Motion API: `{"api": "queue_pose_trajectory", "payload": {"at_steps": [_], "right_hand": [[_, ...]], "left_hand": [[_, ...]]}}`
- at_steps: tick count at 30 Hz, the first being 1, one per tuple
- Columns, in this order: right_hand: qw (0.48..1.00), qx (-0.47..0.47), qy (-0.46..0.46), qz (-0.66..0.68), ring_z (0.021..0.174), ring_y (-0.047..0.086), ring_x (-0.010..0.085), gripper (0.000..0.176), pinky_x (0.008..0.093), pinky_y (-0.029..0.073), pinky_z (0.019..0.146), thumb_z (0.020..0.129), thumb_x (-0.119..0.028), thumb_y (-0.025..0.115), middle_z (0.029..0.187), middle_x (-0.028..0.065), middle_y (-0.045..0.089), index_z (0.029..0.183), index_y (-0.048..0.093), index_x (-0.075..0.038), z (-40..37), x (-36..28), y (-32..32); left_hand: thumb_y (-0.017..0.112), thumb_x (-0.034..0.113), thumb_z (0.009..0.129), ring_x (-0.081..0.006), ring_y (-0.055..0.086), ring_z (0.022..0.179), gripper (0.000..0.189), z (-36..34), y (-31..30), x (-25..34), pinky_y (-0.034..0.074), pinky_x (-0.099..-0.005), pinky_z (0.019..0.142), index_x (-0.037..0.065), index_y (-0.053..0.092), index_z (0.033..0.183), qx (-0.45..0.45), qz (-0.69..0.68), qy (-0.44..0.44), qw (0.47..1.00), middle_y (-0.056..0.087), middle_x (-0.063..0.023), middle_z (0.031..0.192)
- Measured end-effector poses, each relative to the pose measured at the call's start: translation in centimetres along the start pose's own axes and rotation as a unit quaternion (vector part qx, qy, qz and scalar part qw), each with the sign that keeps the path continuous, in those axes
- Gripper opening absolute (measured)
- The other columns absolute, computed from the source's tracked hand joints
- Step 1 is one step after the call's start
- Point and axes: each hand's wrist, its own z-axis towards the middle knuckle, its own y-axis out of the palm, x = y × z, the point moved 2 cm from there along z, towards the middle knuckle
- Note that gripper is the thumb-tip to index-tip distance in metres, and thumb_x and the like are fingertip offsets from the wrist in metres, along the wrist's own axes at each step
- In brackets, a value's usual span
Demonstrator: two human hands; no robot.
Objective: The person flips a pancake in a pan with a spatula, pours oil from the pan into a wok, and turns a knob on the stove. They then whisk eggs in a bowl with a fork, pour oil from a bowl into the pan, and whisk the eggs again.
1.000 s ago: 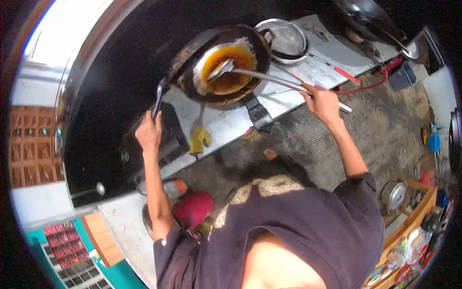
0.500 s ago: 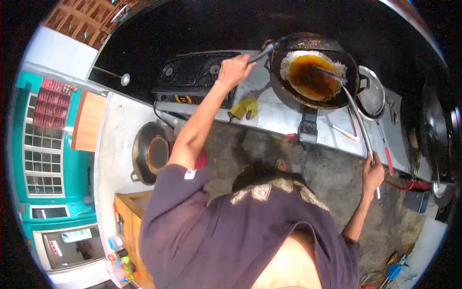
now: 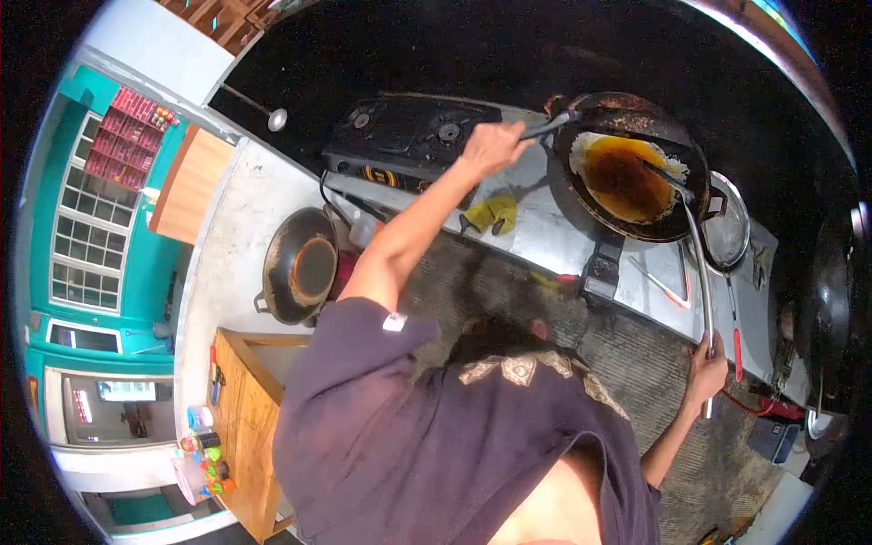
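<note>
The wok (image 3: 631, 118) at the upper right is dark metal, its wall rough and scorched with rusty brown patches; the brown liquid (image 3: 627, 186) in it looks glossy. The long rod-like handle (image 3: 701, 272) over it is smooth, shiny metal, and so is the rim of the bowl (image 3: 746, 218) beside it. A red handle (image 3: 737, 352) at the right looks like smooth plastic. The desk (image 3: 554, 250) is pale sheet metal, dully reflective and smudged. The yellow glove (image 3: 492, 214) looks like soft matt cloth. The stove (image 3: 409, 136) has a black surface. The floor (image 3: 627, 363) is rough, ridged and matt. The shirt (image 3: 381, 436) at bottom centre is matt dark cloth; the stand (image 3: 247, 409) at lower left is smooth wood with visible grain.
</note>
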Motion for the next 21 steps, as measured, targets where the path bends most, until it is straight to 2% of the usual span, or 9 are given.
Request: {"api": "queue_pose_trajectory", "payload": {"at_steps": [1,8,9,13,15,16,17,18,21], "right_hand": [[0.998,-0.051,0.037,0.006,0.066,0.061,0.0375,0.038,0.0439,0.045,0.056,0.086,-0.041,0.057,0.07,0.02,0.063,0.104,0.066,-0.009,0.1,0.2,-0.1],[0.999,-0.026,0.033,0.023,0.068,0.062,0.0356,0.034,0.0414,0.046,0.059,0.086,-0.037,0.057,0.078,0.0207,0.064,0.106,0.066,-0.01,-0.2,0.2,-0.4],[0.989,-0.096,0.108,0.019,0.073,0.064,0.0333,0.035,0.0387,0.047,0.064,0.086,-0.036,0.058,0.084,0.0205,0.065,0.106,0.065,-0.008,0.0,-1.6,-1.7],[0.99,-0.048,0.039,0.127,0.082,0.065,0.03,0.038,0.0362,0.047,0.07,0.088,-0.033,0.057,0.091,0.0235,0.065,0.106,0.063,0.0,0.3,1.3,1.6],[0.969,-0.068,0.012,0.238,0.07,0.06,0.0195,0.035,0.0324,0.045,0.064,0.089,-0.028,0.055,0.078,0.0147,0.065,0.1,0.063,0.005,0.4,3.2,3.7],[0.954,-0.071,0.01,0.29,0.063,0.057,0.0154,0.034,0.0302,0.044,0.059,0.09,-0.026,0.054,0.071,0.0097,0.063,0.098,0.062,0.006,0.4,3.3,3.8],[0.956,-0.101,0.001,0.276,0.059,0.05,0.0118,0.032,0.0278,0.04,0.055,0.091,-0.025,0.054,0.066,0.0052,0.058,0.096,0.062,0.006,0.5,3.9,4.3],[0.955,-0.134,-0.008,0.263,0.054,0.044,0.0082,0.03,0.0254,0.036,0.05,0.091,-0.024,0.053,0.06,0.0007,0.052,0.094,0.061,0.005,0.5,4.6,4.8],[0.87,-0.205,0.158,0.419,0.044,0.036,0.0041,0.032,0.0217,0.027,0.038,0.093,-0.035,0.048,0.058,-0.0019,0.046,0.091,0.056,-0.004,-0.8,4.7,5.9]], "left_hand": [[0.057,0.038,0.085,-0.0322,0.061,0.061,0.033,-0.2,-0.4,0.7,0.048,-0.0417,0.051,0.005,0.053,0.083,-0.005,0.004,0.005,1.0,0.059,-0.0145,0.068],[0.055,0.04,0.086,-0.0338,0.061,0.062,0.035,0.3,-0.7,0.4,0.047,-0.0421,0.052,0.005,0.055,0.087,0.002,-0.029,-0.03,0.999,0.061,-0.0161,0.065],[0.055,0.04,0.086,-0.0342,0.061,0.062,0.036,0.1,-0.8,0.8,0.047,-0.0426,0.052,0.005,0.056,0.088,-0.012,-0.035,-0.048,0.998,0.061,-0.0164,0.065],[0.054,0.052,0.082,-0.0336,0.061,0.065,0.048,1.1,-1.2,1.1,0.047,-0.044,0.059,0.006,0.062,0.093,-0.101,-0.109,-0.15,0.977,0.061,-0.0155,0.064],[0.053,0.059,0.079,-0.0324,0.062,0.066,0.056,1.6,-1.1,1.1,0.046,-0.0428,0.062,0.007,0.065,0.096,-0.144,-0.164,-0.18,0.959,0.061,-0.0143,0.065],[0.054,0.056,0.08,-0.0288,0.062,0.063,0.054,1.8,-1.5,1.6,0.046,-0.0408,0.06,0.005,0.066,0.094,-0.137,-0.178,-0.176,0.958,0.061,-0.0133,0.064],[0.057,0.052,0.081,-0.0195,0.058,0.053,0.048,1.6,0.3,0.6,0.043,-0.0351,0.053,0.004,0.065,0.088,-0.16,-0.237,-0.202,0.937,0.058,-0.0077,0.058],[0.058,0.054,0.078,-0.0217,0.062,0.063,0.055,2.1,-0.8,1.2,0.047,-0.0347,0.061,0.005,0.066,0.101,-0.262,-0.289,-0.261,0.883,0.064,-0.0108,0.071],[0.06,0.047,0.081,-0.0104,0.048,0.048,0.044,1.3,-0.5,1.9,0.037,-0.0262,0.045,0.003,0.062,0.077,-0.274,-0.388,-0.326,0.817,0.053,-0.0022,0.056]]}}
